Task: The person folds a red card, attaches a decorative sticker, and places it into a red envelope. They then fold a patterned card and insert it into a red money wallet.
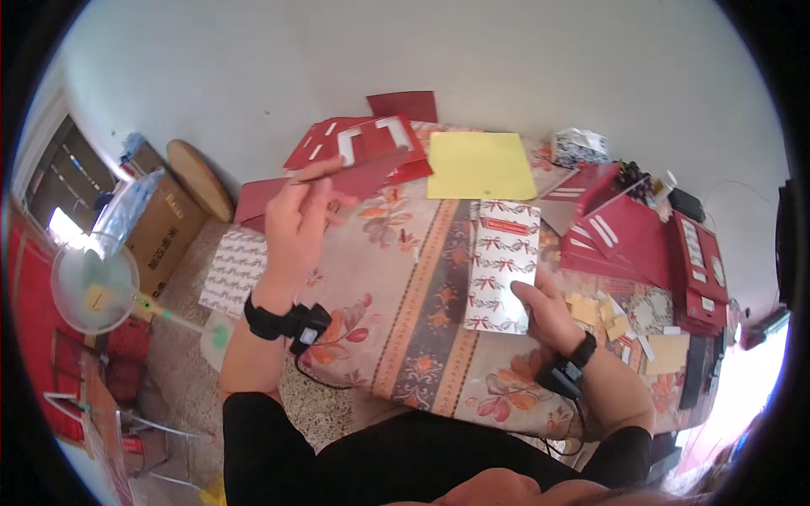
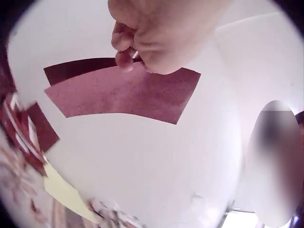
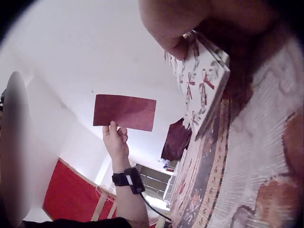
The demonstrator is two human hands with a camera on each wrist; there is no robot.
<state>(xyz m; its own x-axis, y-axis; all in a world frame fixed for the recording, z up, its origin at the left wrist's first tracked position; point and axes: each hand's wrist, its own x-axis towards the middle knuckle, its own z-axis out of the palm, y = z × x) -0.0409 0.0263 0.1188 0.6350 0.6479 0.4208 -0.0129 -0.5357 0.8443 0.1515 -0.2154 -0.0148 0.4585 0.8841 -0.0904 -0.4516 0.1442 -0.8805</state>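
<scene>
My left hand (image 1: 297, 228) is raised above the left side of the table, pinching a maroon card (image 2: 128, 92) between thumb and fingers. In the left wrist view the card appears as two overlapping layers; the right wrist view shows it as a flat rectangle held up against the wall. Over the table's middle, my right hand (image 1: 553, 314) grips a small stack of white printed cards (image 1: 502, 278) by its right edge, thumb on top. Bows and green sprigs cover these cards, with a red label near the top. Part of the right hand's fingers is hidden under the stack.
A yellow sheet (image 1: 481, 164) lies at the back of the flowered tablecloth (image 1: 354, 278). Red cut-out pieces (image 1: 316, 143) lie at back left, more maroon sheets (image 1: 629, 240) at right. Small tan pieces (image 1: 614, 320) and red boxes (image 1: 700, 270) stand farther right. A fan (image 1: 94, 282) is at left.
</scene>
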